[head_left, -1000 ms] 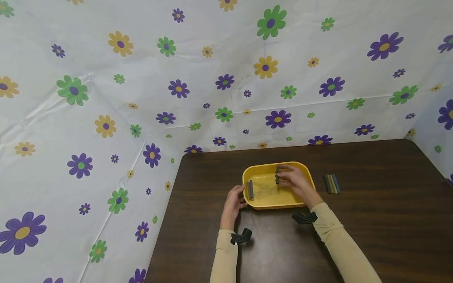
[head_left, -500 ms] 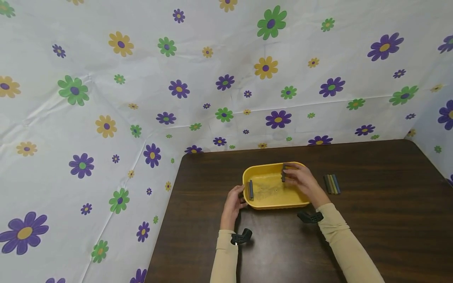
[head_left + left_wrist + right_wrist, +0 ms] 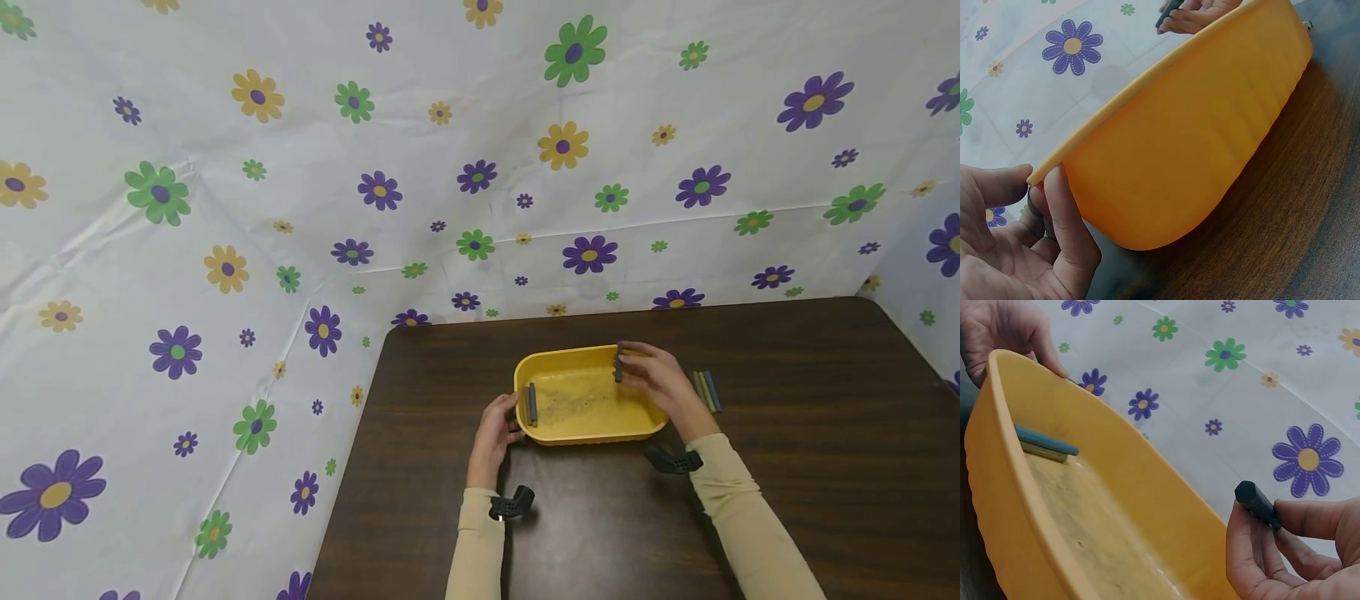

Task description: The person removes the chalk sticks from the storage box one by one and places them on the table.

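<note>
A yellow plastic tub (image 3: 588,437) stands on the table. My left hand (image 3: 491,435) pinches its left rim between thumb and fingers, plain in the left wrist view. Above the tub's right end, my right hand (image 3: 663,385) holds a dark green chalk-like stick (image 3: 1255,501) between thumb and fingertips; the stick's end looks hexagonal. Inside the tub, a blue stick (image 3: 1047,440) and an olive-yellow stick (image 3: 1044,452) lie side by side against the left end. Dark smudges mark the tub floor.
Right of the tub, several coloured sticks (image 3: 708,392) lie in a row on the dark wooden table (image 3: 420,492), partly hidden by my right hand. A white flowered sheet (image 3: 450,150) hangs behind and to the left.
My right hand has moved right with the dark stick, from over the tub's middle to its right end, and now covers part of the stick row. My left hand stays on the rim.
</note>
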Tool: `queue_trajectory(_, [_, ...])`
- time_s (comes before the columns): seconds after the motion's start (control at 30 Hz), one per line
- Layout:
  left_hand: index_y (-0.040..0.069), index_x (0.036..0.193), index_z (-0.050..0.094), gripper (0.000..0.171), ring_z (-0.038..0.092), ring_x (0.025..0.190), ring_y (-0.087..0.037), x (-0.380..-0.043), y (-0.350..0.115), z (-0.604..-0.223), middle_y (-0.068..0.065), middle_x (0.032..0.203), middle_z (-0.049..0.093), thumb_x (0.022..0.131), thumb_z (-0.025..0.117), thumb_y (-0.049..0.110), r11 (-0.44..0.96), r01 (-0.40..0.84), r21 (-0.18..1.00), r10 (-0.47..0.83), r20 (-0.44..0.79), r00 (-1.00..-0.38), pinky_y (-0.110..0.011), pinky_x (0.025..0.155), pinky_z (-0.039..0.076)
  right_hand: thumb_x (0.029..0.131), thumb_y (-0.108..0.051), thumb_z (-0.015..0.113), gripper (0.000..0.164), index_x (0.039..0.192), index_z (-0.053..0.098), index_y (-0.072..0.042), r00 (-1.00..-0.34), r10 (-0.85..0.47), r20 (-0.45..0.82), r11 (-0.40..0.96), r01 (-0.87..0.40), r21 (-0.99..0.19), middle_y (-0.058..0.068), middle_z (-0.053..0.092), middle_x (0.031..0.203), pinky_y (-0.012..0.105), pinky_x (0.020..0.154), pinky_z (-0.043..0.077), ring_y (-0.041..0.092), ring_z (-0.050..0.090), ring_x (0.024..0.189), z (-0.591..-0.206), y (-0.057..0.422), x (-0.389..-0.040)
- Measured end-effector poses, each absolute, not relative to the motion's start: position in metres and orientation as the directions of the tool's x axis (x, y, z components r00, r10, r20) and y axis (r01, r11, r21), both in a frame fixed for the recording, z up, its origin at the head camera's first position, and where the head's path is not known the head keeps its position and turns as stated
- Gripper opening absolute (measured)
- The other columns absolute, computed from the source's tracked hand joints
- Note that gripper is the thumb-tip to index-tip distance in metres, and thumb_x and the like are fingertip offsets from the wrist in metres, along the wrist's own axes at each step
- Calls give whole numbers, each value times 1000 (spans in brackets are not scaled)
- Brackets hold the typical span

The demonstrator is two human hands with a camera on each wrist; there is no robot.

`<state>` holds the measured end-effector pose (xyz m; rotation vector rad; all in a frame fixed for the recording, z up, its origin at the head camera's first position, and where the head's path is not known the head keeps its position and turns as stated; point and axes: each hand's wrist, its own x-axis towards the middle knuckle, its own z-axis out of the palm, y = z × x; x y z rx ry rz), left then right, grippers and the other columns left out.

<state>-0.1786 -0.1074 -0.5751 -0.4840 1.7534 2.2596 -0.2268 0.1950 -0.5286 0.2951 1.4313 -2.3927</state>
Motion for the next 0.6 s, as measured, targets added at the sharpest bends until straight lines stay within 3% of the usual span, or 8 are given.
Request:
queue_trajectory(0.27, [10,96,58,18,57,64,-10,-177,-108,-576,-2,94,57,106,59,25,-253,-379,890,-2,-392,-920,-25,57,49,103,0,61,20,118,68,-11,-927,-182,-327,-499,374,-782,1,75,98,26,70,58,13,70,86,-527,213,-225])
queue_trajectory(0.6, [9,98,59,19,57,66,-11,-176,-107,-575,-3,96,57,106,59,26,-253,-380,890,-6,-394,-919,-25,59,50,102,0,64,21,116,70,-14,-930,-191,-315,-496,368,-786,0,75,101,30,78,59,14,72,92,-521,224,-221])
